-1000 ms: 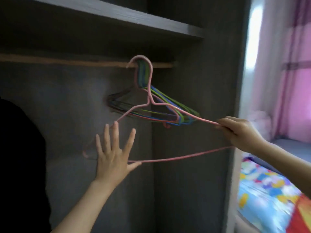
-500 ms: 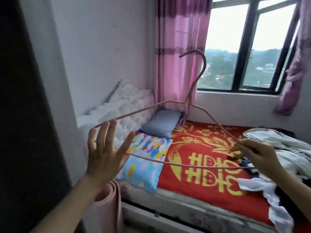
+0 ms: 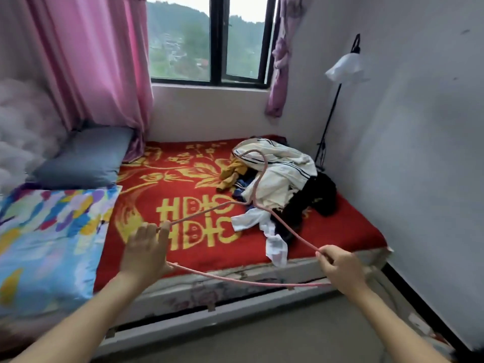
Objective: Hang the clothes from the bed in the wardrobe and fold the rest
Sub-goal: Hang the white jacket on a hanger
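I hold a pink wire hanger (image 3: 258, 184) out flat over the front of the bed, its hook pointing at the clothes. My left hand (image 3: 146, 254) holds the hanger's left end, which is hidden behind the palm. Curled round the hanger's right corner is my right hand (image 3: 340, 268). A heap of clothes lies on the right side of the red and gold blanket (image 3: 162, 179): a white jacket with dark stripes (image 3: 285, 163), a black garment (image 3: 319, 195), a yellow one (image 3: 231, 174) and a white piece (image 3: 275, 247) hanging over the bed's edge.
A grey pillow (image 3: 83, 158) and a colourful pillow (image 3: 49, 237) lie at the left of the bed. Pink curtains (image 3: 91, 61) flank the window (image 3: 209, 40). A floor lamp (image 3: 345, 66) stands in the right corner by the wall. Grey floor (image 3: 288, 336) runs along the bed's front.
The view swung from the wardrobe rail to the bed. The pink hanger came off the rail with my right hand, and my left hand, open before, now holds its left end.
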The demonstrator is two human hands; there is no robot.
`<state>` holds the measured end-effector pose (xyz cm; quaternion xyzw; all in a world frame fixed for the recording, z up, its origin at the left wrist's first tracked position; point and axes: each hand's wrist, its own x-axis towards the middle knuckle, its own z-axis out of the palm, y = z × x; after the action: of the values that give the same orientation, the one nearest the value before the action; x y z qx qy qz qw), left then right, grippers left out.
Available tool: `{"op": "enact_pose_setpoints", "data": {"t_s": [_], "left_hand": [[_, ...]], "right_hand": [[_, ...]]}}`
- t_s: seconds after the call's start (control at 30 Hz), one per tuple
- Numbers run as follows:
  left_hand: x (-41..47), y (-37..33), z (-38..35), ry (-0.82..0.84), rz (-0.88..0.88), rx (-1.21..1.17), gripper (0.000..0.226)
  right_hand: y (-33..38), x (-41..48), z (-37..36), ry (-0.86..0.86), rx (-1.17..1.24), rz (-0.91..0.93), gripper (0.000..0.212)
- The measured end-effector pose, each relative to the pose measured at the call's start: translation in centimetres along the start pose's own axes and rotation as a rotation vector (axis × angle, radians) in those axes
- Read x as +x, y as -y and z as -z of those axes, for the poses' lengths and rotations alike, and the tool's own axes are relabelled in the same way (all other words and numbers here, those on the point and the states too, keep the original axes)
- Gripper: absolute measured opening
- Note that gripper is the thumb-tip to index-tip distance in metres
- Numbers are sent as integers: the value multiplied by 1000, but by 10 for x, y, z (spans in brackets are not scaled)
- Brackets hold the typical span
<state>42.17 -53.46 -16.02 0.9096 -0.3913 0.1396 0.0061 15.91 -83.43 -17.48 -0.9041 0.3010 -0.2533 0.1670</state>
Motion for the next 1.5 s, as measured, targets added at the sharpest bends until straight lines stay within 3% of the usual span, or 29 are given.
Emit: {"op": "enact_pose_setpoints", "data": {"t_s": [0.1, 0.23, 0.43, 0.53, 0.63, 0.77, 0.9, 1.07, 1.17, 1.3, 1.5], "left_hand": [[33, -6, -30, 199, 76, -36, 112], [82, 13, -87, 223, 122, -85, 109], [186, 74, -170, 239, 306, -79, 126], [230, 90, -210, 480, 385, -9, 127], [271, 84, -242, 605, 341, -5, 116], [322, 44, -264, 621, 161, 45, 91], [383, -6, -279, 590, -16, 57, 69], [456, -64, -281, 525, -79, 53, 64], [494, -102, -284, 492, -30, 51, 65], [530, -150, -284, 442, 104, -126, 73], [581, -184, -319, 498, 317, -118, 74]], "right_hand": [[-9, 26, -27, 68, -70, -154, 15], [-14, 90, -80, 153, -89, -212, 21], [3, 244, -197, 277, -109, -170, 30], [13, 312, -245, 509, -285, -80, 55], [7, 350, -274, 624, -287, -103, 58], [-34, 371, -273, 715, -360, -124, 43], [-97, 398, -251, 770, -369, -366, 43], [-164, 444, -240, 754, -343, -490, 48], [-206, 487, -246, 773, -326, -480, 57], [-257, 543, -263, 794, -306, -419, 60], [-326, 625, -298, 710, -279, -348, 63]]}}
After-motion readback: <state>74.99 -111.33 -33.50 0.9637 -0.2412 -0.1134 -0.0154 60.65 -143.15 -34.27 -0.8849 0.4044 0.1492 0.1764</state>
